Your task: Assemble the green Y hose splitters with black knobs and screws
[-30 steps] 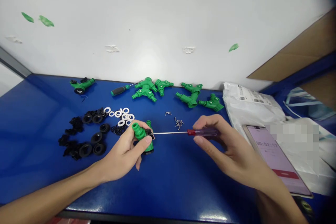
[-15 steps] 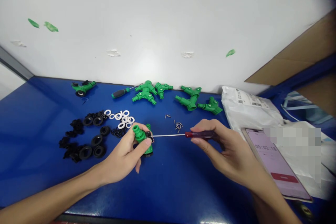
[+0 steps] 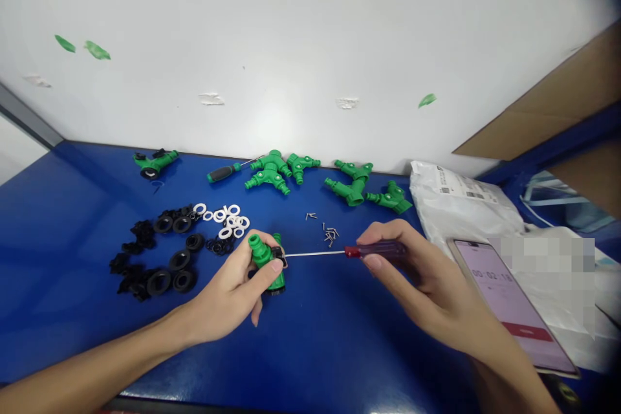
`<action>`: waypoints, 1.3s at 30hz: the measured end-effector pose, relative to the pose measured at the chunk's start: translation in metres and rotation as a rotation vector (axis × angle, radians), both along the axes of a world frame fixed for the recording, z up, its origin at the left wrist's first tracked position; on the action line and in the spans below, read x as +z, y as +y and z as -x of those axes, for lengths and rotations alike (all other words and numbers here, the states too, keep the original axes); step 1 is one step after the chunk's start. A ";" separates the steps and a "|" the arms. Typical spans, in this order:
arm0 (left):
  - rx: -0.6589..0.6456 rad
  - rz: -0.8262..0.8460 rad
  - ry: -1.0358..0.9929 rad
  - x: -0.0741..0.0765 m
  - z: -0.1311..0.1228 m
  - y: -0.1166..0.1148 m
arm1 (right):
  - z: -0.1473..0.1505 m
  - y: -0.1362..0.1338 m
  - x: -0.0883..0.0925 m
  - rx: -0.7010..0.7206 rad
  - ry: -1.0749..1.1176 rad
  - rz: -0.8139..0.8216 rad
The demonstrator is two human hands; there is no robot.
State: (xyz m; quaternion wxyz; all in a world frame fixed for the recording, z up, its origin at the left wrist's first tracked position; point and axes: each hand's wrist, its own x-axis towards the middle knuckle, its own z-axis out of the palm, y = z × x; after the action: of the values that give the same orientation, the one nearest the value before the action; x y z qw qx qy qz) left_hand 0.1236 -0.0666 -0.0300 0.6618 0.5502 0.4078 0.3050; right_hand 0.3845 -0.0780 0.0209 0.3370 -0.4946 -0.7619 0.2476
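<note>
My left hand (image 3: 242, 284) is closed round a green Y-shaped hose connector (image 3: 262, 250), its thumb pressed by a small black part (image 3: 278, 253) on the side. In my right hand (image 3: 417, 272) is a screwdriver (image 3: 373, 250) with a dark red-purple handle, held level between thumb and fingers. The thin steel shaft points left, and its tip meets the connector at the black part. Whether a screw sits under the tip is too small to tell. Several small screws (image 3: 330, 234) lie on the blue table (image 3: 310, 349) beyond the shaft.
Black rings and knobs (image 3: 160, 281) and white washers (image 3: 226, 231) lie at the left. Along the wall stand green connectors (image 3: 347, 191), one fitted with black parts (image 3: 156, 163), and a second screwdriver (image 3: 223, 172). A phone (image 3: 514, 310) and white plastic bags (image 3: 460, 200) occupy the right.
The fingers of my right hand have shifted on the screwdriver handle and opened slightly at the front. The tip stays at the connector, which my left hand still holds; the view has moved slightly.
</note>
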 end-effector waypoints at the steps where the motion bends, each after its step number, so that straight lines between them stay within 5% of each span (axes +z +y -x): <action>1: -0.001 -0.003 -0.002 0.000 0.000 0.000 | -0.001 0.001 -0.001 0.001 0.014 -0.023; 11: -0.048 -0.024 0.044 -0.003 0.004 -0.003 | 0.003 0.002 0.007 -0.033 -0.182 -0.180; 18: -0.061 -0.010 0.013 0.001 0.003 -0.004 | 0.003 0.001 0.003 0.001 -0.051 0.000; 28: -0.065 0.012 0.033 -0.001 0.002 -0.005 | 0.013 0.002 0.006 -0.037 -0.078 -0.144; 35: -0.049 0.101 -0.221 0.004 0.001 0.000 | 0.000 0.010 0.003 -0.231 -0.043 -0.127; 39: -0.021 0.167 -0.376 0.009 0.001 0.001 | -0.003 0.019 -0.006 -0.236 -0.087 0.040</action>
State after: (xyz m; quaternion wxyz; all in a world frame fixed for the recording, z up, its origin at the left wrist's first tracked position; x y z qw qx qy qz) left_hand 0.1225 -0.0660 -0.0207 0.7728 0.4309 0.2953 0.3605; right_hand 0.3873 -0.0591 0.0146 0.3205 -0.5975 -0.7074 0.1997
